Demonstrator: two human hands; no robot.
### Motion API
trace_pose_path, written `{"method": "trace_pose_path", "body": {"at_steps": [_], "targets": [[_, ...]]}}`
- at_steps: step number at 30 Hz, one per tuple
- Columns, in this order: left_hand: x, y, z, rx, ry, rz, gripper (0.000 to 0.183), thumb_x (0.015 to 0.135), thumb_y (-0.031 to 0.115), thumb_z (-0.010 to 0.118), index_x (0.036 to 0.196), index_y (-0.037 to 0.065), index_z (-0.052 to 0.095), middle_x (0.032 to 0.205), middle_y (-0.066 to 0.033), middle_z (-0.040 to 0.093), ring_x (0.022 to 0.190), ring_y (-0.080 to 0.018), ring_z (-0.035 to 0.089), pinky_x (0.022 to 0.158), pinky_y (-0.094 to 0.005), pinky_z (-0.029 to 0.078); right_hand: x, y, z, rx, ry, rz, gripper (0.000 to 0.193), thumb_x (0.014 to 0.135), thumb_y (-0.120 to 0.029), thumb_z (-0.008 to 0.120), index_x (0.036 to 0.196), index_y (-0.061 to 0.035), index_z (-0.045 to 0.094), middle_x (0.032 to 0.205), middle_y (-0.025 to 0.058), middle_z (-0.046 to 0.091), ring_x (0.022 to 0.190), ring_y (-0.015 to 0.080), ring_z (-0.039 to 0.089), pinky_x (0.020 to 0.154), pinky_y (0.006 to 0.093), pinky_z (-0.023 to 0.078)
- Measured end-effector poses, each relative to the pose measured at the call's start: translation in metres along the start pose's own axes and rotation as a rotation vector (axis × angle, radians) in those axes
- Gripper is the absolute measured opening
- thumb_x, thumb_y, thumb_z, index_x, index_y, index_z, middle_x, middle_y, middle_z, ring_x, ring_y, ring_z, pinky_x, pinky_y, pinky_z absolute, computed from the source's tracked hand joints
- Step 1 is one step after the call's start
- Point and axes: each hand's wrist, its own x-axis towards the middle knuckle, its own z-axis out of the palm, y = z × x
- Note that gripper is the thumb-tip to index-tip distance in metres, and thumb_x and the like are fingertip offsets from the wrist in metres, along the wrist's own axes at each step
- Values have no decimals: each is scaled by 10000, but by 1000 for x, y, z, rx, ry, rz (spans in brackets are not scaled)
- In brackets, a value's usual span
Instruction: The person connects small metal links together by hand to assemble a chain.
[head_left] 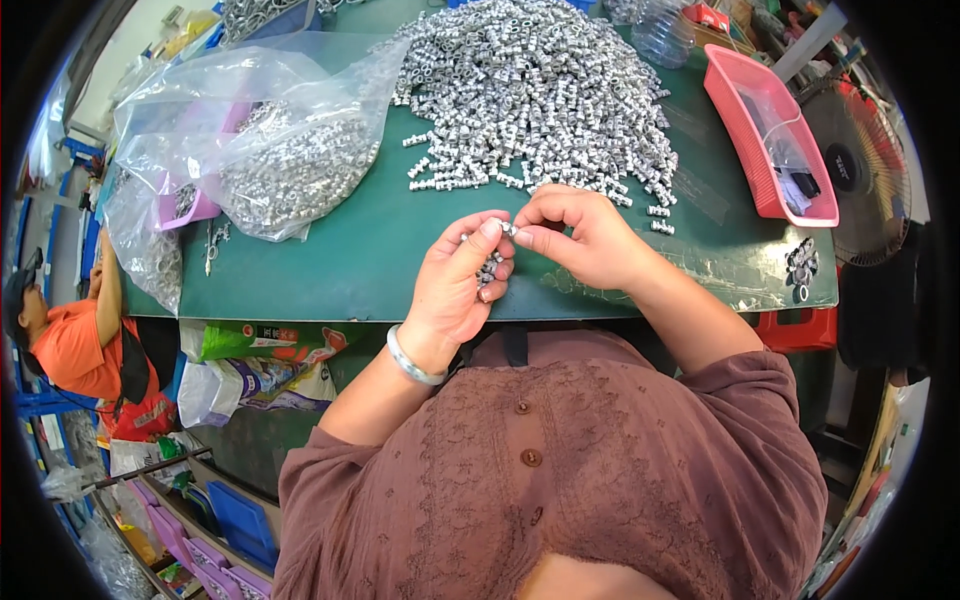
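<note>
Over the near edge of the green table (330,285), my two hands meet in front of me. My left hand (450,280) is closed around several small silvery metal fittings (489,268), which show between its palm and fingers. Its thumb and forefinger also pinch a small metal fitting (507,228) at the top. My right hand (585,235) grips the other side of that fitting between thumb and forefinger. Just beyond my hands spreads a large heap of similar metal fittings (530,90), some stacked end to end in short rows.
A clear plastic bag (300,185) of small metal parts lies at left, with a purple scoop-like container (190,210) by it. At right are a pink basket (740,140), a black fan (850,170) and some loose rings (802,268). Another person (75,350) in orange is at far left.
</note>
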Motion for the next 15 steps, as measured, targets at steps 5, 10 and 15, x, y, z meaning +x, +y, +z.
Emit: {"method": "trace_pose_path", "body": {"at_steps": [5,10,15], "targets": [[4,4,-2,-250,-50,-164,187,878,244,505,964,78,509,744,-40,501,591,-107,446,402,-166,318,-4,0,-12,-34,59,122,122,768,-124,614,807,-11,590,734,65,541,685,184,525,606,299,425],[7,5,-10,-421,-136,-239,202,875,266,504,949,80,526,758,-58,493,597,-124,427,378,-174,326,-20,13,-24,-801,51,94,180,702,-170,642,771,-25,560,767,114,527,784,299,529,681,385,427],[7,5,-9,-500,-157,-282,204,874,269,504,932,79,546,759,-67,491,602,-139,425,371,-183,332,-26,17,-22,-820,38,131,156,706,-155,632,767,-29,564,789,107,519,812,286,522,685,379,429]]}}
